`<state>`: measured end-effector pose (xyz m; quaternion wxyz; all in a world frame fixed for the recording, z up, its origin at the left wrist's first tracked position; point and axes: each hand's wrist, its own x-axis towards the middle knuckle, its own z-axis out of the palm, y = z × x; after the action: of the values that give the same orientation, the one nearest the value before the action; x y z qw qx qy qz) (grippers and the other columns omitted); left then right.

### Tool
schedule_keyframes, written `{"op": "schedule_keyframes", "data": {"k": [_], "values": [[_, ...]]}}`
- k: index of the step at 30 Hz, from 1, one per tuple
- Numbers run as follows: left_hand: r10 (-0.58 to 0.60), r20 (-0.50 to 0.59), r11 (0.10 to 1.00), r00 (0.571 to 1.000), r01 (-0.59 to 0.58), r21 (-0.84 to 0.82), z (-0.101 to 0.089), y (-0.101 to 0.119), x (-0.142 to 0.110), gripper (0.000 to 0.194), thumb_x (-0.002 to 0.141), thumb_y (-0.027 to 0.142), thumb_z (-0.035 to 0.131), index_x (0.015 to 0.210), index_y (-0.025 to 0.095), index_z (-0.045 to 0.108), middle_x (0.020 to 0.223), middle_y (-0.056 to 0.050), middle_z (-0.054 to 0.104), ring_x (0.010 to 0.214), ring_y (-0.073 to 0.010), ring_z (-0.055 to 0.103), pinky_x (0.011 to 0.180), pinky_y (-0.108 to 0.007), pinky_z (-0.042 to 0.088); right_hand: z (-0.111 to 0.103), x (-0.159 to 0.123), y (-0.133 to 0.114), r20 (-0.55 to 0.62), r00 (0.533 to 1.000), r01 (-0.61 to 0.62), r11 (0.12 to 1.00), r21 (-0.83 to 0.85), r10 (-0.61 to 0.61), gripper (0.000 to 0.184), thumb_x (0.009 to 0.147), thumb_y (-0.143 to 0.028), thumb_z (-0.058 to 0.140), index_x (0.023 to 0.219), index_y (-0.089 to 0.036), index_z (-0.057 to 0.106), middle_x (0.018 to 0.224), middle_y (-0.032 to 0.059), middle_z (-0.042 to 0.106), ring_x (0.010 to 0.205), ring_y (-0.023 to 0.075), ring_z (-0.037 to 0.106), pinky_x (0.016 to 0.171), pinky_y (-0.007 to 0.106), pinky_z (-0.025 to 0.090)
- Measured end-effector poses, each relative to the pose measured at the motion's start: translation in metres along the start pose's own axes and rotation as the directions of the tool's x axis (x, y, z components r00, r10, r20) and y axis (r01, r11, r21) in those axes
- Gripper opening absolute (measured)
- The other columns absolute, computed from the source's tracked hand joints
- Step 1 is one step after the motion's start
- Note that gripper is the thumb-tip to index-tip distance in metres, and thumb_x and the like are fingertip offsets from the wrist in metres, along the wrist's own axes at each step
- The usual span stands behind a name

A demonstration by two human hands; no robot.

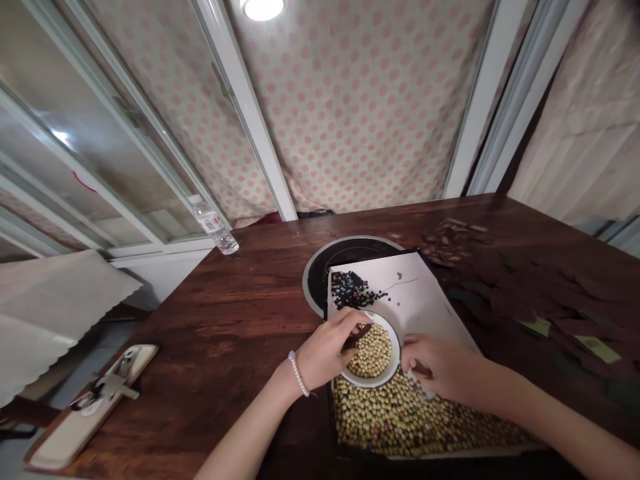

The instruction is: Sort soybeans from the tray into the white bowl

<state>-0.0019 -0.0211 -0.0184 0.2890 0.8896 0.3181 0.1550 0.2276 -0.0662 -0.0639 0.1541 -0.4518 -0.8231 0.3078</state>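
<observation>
A white bowl (395, 347) of pale round beads (373, 353) stands in a shallow box (440, 293) with a white bottom. My left hand (333, 347), with a beaded bracelet on its wrist, is over the bowl's left side, its fingers closed on a small dark brown piece (361, 333). Just right of the bowl, my right hand (440, 363) has curled fingers low over the loose beads; what they hold, if anything, I cannot make out. Many more pale beads (380, 417) cover the near part of the box. Black beads (350, 290) lie in its far left corner.
A round black plate (320, 273) with a grey rim lies partly under the box. Brown pieces (453, 240) are heaped at the back right, with flat dark brown ones (540, 300) nearer. A water bottle (215, 227) stands back left; a pale board (95, 407) with metal parts is at the left edge.
</observation>
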Motion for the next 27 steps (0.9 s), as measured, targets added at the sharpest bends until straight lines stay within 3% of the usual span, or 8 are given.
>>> {"op": "schedule_keyframes", "data": {"k": [5,11,17,24,27], "values": [[0.004,-0.072,1.0,0.997,-0.004,0.001,0.002,-0.006,-0.001,0.038,0.074,0.003,0.057,0.108,0.019,0.051,0.101,-0.005,0.058,0.089,-0.0152,0.057,0.082,-0.03,0.049,0.001,0.002,0.003,0.011,1.0,-0.013,1.0,0.003,0.013,0.023,0.062,0.002,0.045,0.069,-0.015,0.058,0.073,0.0008,0.052,0.058,0.0089,0.044,0.053,0.021,0.028],[0.107,-0.186,0.984,0.977,-0.078,0.158,0.006,-0.007,-0.001,0.016,0.084,0.011,0.048,0.095,0.018,0.057,0.093,-0.004,0.064,0.084,-0.0152,0.061,0.075,-0.028,0.051,-0.009,0.0,0.0,-0.047,0.999,0.01,0.999,0.053,-0.008,0.015,0.068,-0.005,0.049,0.069,-0.016,0.059,0.067,0.0,0.054,0.057,0.0094,0.046,0.052,0.021,0.032],[0.383,-0.287,0.864,0.878,-0.231,0.447,0.006,0.005,-0.006,0.021,0.088,0.01,0.044,0.102,0.016,0.057,0.095,-0.007,0.066,0.088,-0.0173,0.061,0.078,-0.033,0.049,-0.033,0.005,-0.016,-0.214,0.976,0.028,0.953,0.301,0.04,0.008,0.071,-0.013,0.054,0.072,-0.018,0.061,0.07,0.001,0.061,0.062,0.0114,0.052,0.058,0.024,0.042],[0.578,-0.312,0.73,0.754,-0.306,0.612,0.009,0.006,-0.01,0.02,0.089,0.014,0.047,0.105,0.019,0.059,0.104,-0.002,0.069,0.101,-0.0143,0.062,0.094,-0.035,0.044,-0.02,0.025,-0.014,-0.276,0.955,0.098,0.77,0.63,0.105,0.004,0.069,-0.019,0.062,0.072,-0.016,0.062,0.068,0.0006,0.06,0.061,0.0104,0.052,0.058,0.024,0.044],[0.63,-0.32,0.681,0.708,-0.307,0.665,0.011,0.006,-0.011,0.02,0.088,0.013,0.049,0.105,0.018,0.059,0.103,-0.001,0.07,0.099,-0.012,0.063,0.102,-0.036,0.036,-0.019,0.024,-0.005,-0.262,0.959,0.109,0.716,0.689,0.106,0.013,0.07,-0.029,0.066,0.07,-0.016,0.061,0.063,-0.0001,0.058,0.057,0.0098,0.051,0.055,0.024,0.043]]}}
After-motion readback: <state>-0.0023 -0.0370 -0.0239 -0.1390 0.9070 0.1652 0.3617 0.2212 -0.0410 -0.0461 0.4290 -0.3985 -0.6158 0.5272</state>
